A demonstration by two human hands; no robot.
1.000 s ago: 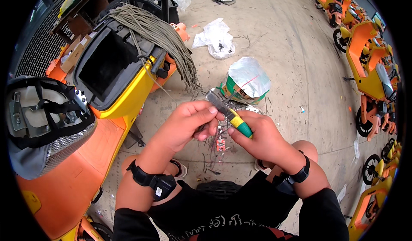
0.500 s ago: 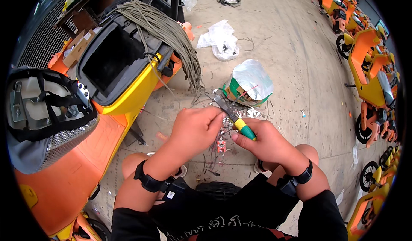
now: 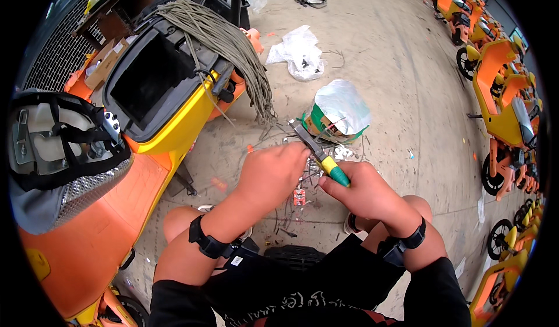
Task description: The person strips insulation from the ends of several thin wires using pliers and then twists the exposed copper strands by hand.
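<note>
My right hand [image 3: 365, 188] is closed around the handle of a pair of pliers [image 3: 333, 171] with green and yellow grips and a grey metal head. The pliers slant up and to the left, past my other hand's fingertips. My left hand [image 3: 272, 172] is closed in a pinch right beside the metal part; what it holds is hidden by its fingers. Thin wire bits show below and between the hands. Beyond the pliers stands a round green and brown container [image 3: 317, 123] with a silvery sheet [image 3: 343, 103] on top.
At left stands an orange and yellow vehicle [image 3: 87, 251] with a black open bin [image 3: 154, 71], draped with a bundle of grey cable [image 3: 233, 47]. A grey bag [image 3: 70, 152] lies on it. White plastic [image 3: 300, 53] and scraps lie on the floor. Orange scooters [image 3: 495, 82] line the right.
My left hand has shifted slightly right and up along the pliers. The pliers and my right hand have moved very slightly right. Everything else is the same.
</note>
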